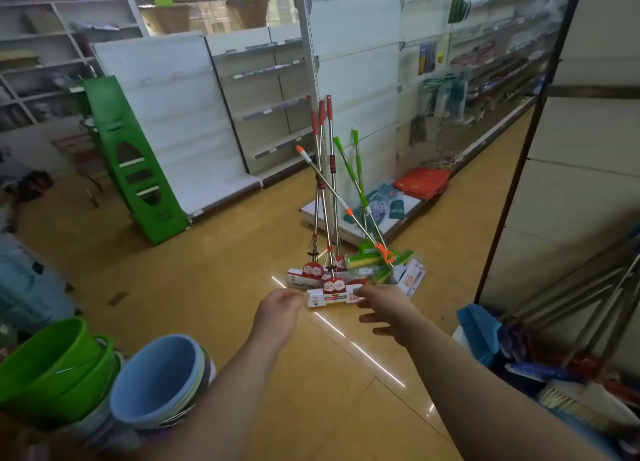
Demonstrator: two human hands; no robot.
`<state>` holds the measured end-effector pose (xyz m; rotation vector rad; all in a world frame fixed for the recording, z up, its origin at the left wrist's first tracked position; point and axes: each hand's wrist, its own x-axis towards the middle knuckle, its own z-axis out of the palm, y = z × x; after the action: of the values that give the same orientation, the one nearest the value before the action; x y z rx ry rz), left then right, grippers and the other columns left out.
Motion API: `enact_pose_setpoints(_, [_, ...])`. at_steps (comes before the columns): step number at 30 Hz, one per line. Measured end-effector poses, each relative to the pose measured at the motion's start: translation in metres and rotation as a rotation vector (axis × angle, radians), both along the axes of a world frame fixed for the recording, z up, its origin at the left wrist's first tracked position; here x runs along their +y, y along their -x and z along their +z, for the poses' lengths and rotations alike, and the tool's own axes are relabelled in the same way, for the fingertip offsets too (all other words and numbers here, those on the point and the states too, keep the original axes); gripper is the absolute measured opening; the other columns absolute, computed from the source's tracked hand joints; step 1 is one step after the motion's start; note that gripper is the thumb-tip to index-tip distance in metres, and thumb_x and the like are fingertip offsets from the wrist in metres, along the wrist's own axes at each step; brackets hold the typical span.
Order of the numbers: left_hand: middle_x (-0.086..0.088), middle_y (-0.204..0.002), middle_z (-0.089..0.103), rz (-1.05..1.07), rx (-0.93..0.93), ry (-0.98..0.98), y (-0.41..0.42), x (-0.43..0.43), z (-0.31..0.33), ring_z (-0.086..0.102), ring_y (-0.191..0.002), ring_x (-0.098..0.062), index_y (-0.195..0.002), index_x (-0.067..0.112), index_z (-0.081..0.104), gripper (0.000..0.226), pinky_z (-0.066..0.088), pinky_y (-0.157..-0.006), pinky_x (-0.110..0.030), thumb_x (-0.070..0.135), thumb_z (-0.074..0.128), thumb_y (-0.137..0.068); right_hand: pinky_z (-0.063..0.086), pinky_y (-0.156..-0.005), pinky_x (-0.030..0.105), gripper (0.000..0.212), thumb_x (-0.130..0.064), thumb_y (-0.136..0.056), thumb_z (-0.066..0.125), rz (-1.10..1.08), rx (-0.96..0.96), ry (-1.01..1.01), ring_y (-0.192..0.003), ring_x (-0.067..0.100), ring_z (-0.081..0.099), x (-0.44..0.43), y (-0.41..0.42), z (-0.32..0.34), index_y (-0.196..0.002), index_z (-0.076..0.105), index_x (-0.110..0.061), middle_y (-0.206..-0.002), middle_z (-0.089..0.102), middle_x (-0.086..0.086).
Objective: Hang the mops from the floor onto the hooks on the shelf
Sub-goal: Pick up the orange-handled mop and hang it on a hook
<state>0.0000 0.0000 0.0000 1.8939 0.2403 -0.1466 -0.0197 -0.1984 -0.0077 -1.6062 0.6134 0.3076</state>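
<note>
Several mops stand bunched on the yellow floor, leaning against the end of a white shelf. Three have red handles, two have green handles, and one with orange tips lies slanted across them. Their heads rest on the floor in white and red packaging. My left hand and my right hand reach forward with fingers apart, on either side of the nearest mop head. Neither hand clearly grips it.
Green buckets and a blue bucket are stacked at the lower left. A green stand leans at the left. Brushes and brooms lie at the lower right under a white shelf. Red cloths lie on the shelf base.
</note>
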Motion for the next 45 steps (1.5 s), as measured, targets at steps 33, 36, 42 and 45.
enact_pose_setpoints(33, [-0.006,-0.099,0.07,-0.233,0.086,0.192,-0.338,0.033,-0.009,0.071,-0.096,-0.028,-0.094,0.026,0.068,0.012,0.057,-0.09,-0.047,0.037,0.063,-0.095,0.054,-0.083,0.041,0.018,-0.033,-0.098,0.066,-0.181,0.04,0.149,-0.078,0.019,0.067,0.056,-0.309,0.003,-0.102,0.07,-0.016,-0.099,0.074,0.003])
enact_pose_setpoints(36, [-0.008,-0.113,0.071,-0.205,0.107,0.215,-0.364,0.031,-0.007,0.067,-0.11,-0.033,-0.105,0.024,0.069,0.023,0.052,-0.102,-0.057,0.043,0.063,-0.093,0.056,-0.088,0.045,0.018,-0.033,-0.098,0.066,-0.2,0.013,0.127,-0.073,0.016,0.067,0.056,-0.327,0.006,-0.103,0.071,-0.016,-0.101,0.074,0.004])
enact_pose_setpoints(42, [-0.002,-0.121,0.068,-0.149,0.133,0.214,-0.404,0.005,-0.007,0.064,-0.115,-0.029,-0.116,0.023,0.068,0.035,0.05,-0.104,-0.055,0.047,0.064,-0.091,0.057,-0.099,0.051,0.023,-0.031,-0.097,0.069,-0.276,-0.006,0.053,-0.085,0.022,0.067,0.03,-0.366,0.002,-0.108,0.071,-0.01,-0.113,0.075,0.011])
enact_pose_setpoints(45, [-0.001,-0.117,0.067,-0.137,0.13,0.209,-0.42,-0.017,-0.01,0.062,-0.115,-0.027,-0.113,0.025,0.067,0.029,0.051,-0.104,-0.055,0.045,0.064,-0.093,0.059,-0.081,0.04,0.028,-0.03,-0.099,0.067,-0.291,-0.005,0.036,-0.086,0.021,0.067,0.006,-0.387,-0.001,-0.116,0.071,-0.009,-0.11,0.073,0.009])
